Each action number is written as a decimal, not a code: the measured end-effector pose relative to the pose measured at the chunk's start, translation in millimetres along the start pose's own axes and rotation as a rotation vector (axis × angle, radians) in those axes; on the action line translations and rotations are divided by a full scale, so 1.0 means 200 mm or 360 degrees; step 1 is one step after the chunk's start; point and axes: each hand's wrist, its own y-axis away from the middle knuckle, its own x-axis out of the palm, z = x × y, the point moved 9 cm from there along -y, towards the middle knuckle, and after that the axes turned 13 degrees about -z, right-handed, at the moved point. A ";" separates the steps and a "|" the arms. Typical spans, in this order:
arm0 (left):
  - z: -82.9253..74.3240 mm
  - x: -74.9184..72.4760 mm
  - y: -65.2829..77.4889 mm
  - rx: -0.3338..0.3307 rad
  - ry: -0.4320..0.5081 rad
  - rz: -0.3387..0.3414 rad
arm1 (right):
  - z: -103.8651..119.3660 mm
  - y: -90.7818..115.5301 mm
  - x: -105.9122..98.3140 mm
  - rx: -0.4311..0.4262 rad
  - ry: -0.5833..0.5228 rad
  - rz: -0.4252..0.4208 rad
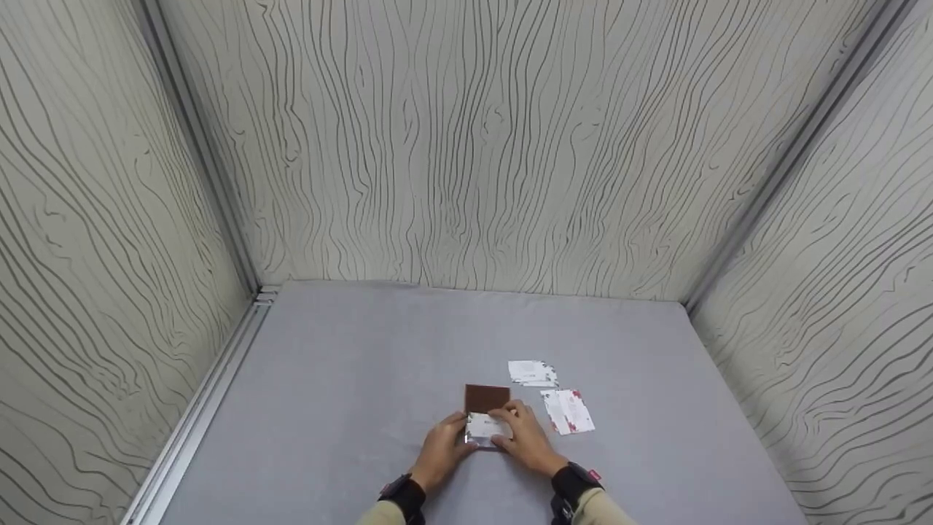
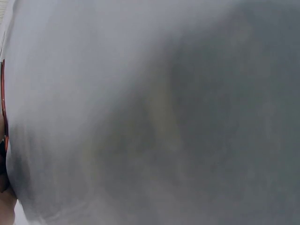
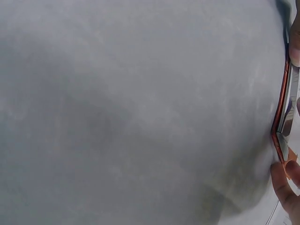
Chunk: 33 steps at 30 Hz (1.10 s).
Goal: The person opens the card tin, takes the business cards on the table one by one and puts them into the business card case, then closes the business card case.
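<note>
An opened brown card case (image 1: 487, 398) lies on the grey cloth in the head view, its brown lid flap spread away from the person. Over its near half is a white printed card (image 1: 482, 425), with shiny silver showing below it. My left hand (image 1: 441, 446) grips the case's left side, thumb at the near edge. From the right, my right hand (image 1: 531, 441) pinches the card between curled index finger and thumb. The right wrist view shows the case edge-on, a reddish-brown rim (image 3: 281, 105) with silver inside and fingertips touching it. In the left wrist view only its thin edge (image 2: 3, 93) shows.
To the right of the case lie overlapping white cards with red flowers (image 1: 568, 412). Behind them are white cards with green leaf corners (image 1: 532, 372). Wood-grain patterned walls (image 1: 466, 146) surround the grey table (image 1: 350, 350), with a metal rail (image 1: 197, 430) along its left side.
</note>
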 end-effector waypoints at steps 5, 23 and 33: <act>0.01 0.00 0.00 -0.0017 0.0017 0.0008 | 0.01 0.01 0.01 0.0010 0.0040 0.0031; -0.01 0.00 0.00 0.0077 0.0041 -0.0043 | 0.04 0.03 0.03 -0.0058 0.0157 0.0057; 0.01 0.01 0.00 -0.0024 0.0046 0.0016 | 0.02 0.03 0.04 0.0048 0.0112 0.0139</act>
